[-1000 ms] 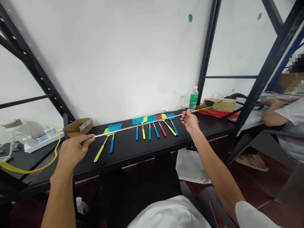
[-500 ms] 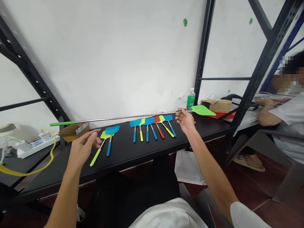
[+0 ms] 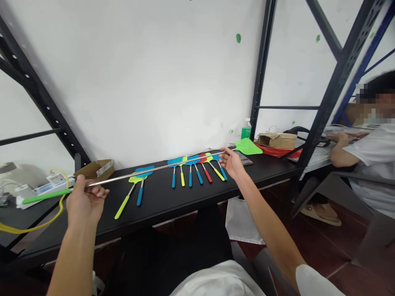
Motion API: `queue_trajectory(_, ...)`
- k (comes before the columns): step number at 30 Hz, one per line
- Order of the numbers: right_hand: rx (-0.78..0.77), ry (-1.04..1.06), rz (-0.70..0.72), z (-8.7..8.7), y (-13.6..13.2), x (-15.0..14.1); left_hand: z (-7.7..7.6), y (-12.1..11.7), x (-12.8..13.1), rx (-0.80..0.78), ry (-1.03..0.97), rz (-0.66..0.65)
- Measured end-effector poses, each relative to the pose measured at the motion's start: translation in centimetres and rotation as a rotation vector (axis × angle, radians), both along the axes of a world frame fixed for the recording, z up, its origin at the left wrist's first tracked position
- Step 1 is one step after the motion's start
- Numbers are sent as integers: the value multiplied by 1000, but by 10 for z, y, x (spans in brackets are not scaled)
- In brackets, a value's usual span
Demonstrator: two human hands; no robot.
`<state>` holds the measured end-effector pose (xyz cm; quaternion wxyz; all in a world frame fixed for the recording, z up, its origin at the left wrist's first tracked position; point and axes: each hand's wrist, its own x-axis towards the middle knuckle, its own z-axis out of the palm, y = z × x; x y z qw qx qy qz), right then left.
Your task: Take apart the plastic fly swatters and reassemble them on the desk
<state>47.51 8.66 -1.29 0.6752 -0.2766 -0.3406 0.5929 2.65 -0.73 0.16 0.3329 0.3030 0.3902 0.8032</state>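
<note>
A long green fly swatter (image 3: pixel 249 147) with its metal shaft drawn out spans the view above the black table. My left hand (image 3: pixel 84 201) is closed around the shaft just beside the green handle (image 3: pixel 46 196). Toward the other end, my right hand (image 3: pixel 231 162) pinches the shaft a little short of the swatter's flat head. Below lie shorter swatters: a yellow-green one (image 3: pixel 122 206) and a blue one (image 3: pixel 140 193) overlap at the left. Further right is a row of several, with blue, yellow and red handles; the held shaft passes in front of their heads.
An open cardboard box (image 3: pixel 92 170) and a white power strip (image 3: pixel 58 185) with a yellow cable (image 3: pixel 66 179) are at the left. Behind the swatter's head are a bottle (image 3: pixel 246 131), another carton (image 3: pixel 276 141) and a dark shelf post (image 3: pixel 261 74). A person (image 3: pixel 375 152) sits at the right.
Half a second ago my left hand was off the swatter, fingers apart; now it grips the shaft by the handle. The handle end has dropped, and the head has rolled from edge-on to flat.
</note>
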Motion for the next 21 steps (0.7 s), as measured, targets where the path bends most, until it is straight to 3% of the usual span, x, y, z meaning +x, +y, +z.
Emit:
queue_trajectory(13, -127, 457, 40, -11, 13, 6, -1, 2, -19, -84, -32, 155)
queue_trajectory(21, 3, 462, -31, -13, 13, 20, 2, -2, -36, -116, -74, 245)
